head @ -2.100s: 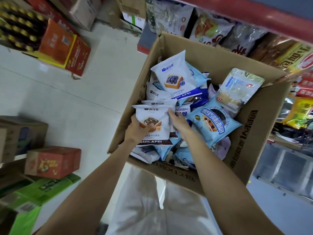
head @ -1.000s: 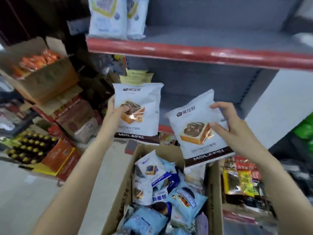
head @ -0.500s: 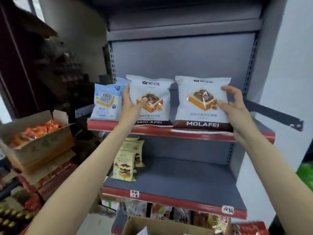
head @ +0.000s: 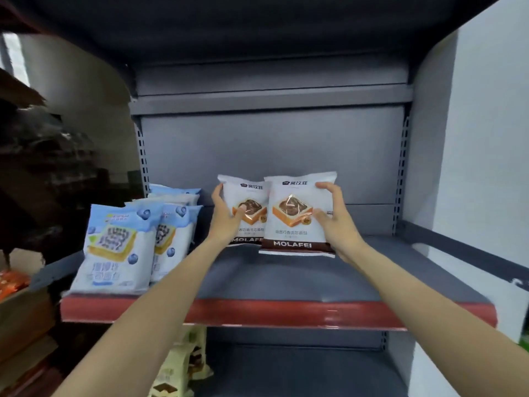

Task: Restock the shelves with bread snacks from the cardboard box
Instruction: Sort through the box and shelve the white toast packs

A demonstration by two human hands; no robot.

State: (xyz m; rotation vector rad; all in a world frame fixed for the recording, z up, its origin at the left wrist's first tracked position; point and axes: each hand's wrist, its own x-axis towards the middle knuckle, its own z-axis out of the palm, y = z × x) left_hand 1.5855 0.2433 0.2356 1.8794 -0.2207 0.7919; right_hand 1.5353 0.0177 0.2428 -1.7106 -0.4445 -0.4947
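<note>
Grey metal shelving fills the view, and on its upper shelf the left hand grips one white pack by its left edge while the right hand clamps a second pack by its right edge. Both stand upright near the back, the right one overlapping the left, probably to face labels forward in a row. Each shows chocolate-topped toast above a brown band. Blue packs stand to the left.

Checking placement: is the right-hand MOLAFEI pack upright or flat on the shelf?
Upright. The right MOLAFEI pack stands on its bottom edge on the shelf, front face outward, right hand gripping its side.
</note>
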